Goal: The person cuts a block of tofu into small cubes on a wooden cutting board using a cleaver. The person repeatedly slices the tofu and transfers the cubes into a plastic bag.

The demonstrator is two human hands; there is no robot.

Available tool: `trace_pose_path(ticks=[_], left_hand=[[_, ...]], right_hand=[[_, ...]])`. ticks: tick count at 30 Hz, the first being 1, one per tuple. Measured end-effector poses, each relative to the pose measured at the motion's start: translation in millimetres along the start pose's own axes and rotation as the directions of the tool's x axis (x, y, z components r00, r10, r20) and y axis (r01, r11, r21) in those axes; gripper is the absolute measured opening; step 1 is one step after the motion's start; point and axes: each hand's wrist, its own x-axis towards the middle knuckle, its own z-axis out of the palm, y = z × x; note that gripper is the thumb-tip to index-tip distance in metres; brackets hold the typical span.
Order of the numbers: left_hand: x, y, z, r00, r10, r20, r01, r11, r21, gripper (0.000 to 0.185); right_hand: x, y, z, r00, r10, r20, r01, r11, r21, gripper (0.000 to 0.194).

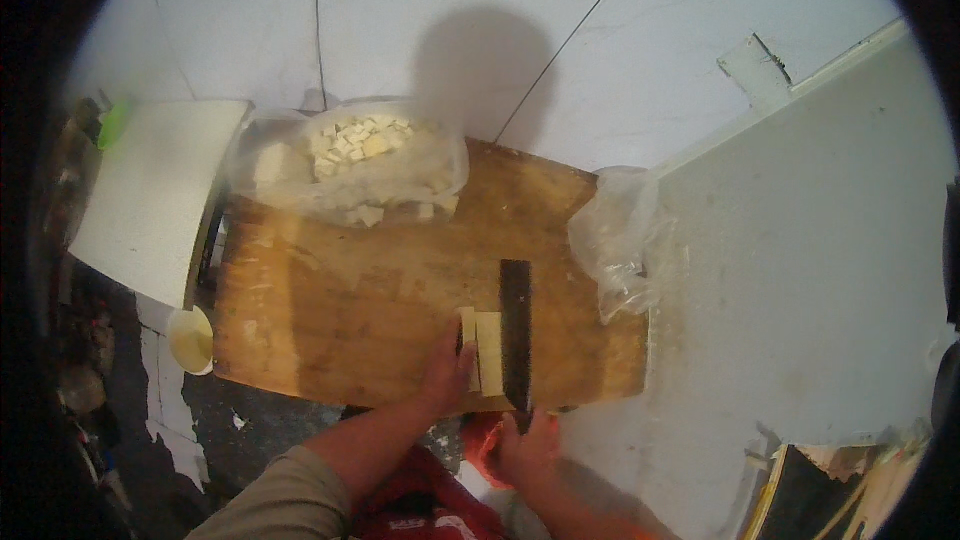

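Note:
Two pale yellow strips of a block-like food (490,354) lie side by side near the front edge of a wooden board (360,300). My left hand (452,367) rests against the left strip, fingers along its side. In my right hand (523,446) is the handle of a broad dark-bladed knife (516,330), whose blade points away from me just right of the strips. Small pale cubes (360,142) fill a clear plastic bag (427,199) at the board's back left, with a larger pale block (281,165) beside them.
A crumpled clear plastic bag (619,240) lies at the board's right edge, against a grey surface (780,262). To the left stand a white panel (161,195) and, below it, a pale round container (191,341). A white wall (360,22) rises behind the board.

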Motion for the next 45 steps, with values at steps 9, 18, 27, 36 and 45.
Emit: trace_pose_path(ticks=[9, 18, 27, 36, 45], left_hand=[[72.9, -3.2, -13.4, 0.965, -0.19, 0.182, 0.175, 0.98, 0.095, 0.047], [53.7, -3.4, -4.6, 0.99, -0.105, 0.096, 0.102, 0.994, 0.03, 0.043], [54.3, 18.6, -20.5, 0.963, -0.161, 0.216, 0.13, 0.98, 0.147, 0.048], [31.3, 4.6, -7.6, 0.984, -0.177, 0.019, 0.178, 0.982, -0.06, 0.064], [-18.2, -22.5, 6.1, 0.993, -0.114, 0.02, 0.116, 0.982, -0.147, 0.063]], right_hand=[[-33.5, 75.9, 20.4, 0.984, 0.169, -0.054, -0.167, 0.985, 0.046, 0.043], [-46.5, 87.2, 56.8, 0.987, 0.156, 0.043, -0.16, 0.977, 0.141, 0.041], [-39.7, 86.1, 58.9, 0.99, 0.118, -0.077, -0.102, 0.977, 0.185, 0.041], [-42.4, 34.4, -16.7, 0.988, 0.157, 0.004, -0.156, 0.979, 0.134, 0.042], [-31.7, 1.8, -19.7, 0.995, 0.021, 0.102, -0.033, 0.993, 0.114, 0.037]])
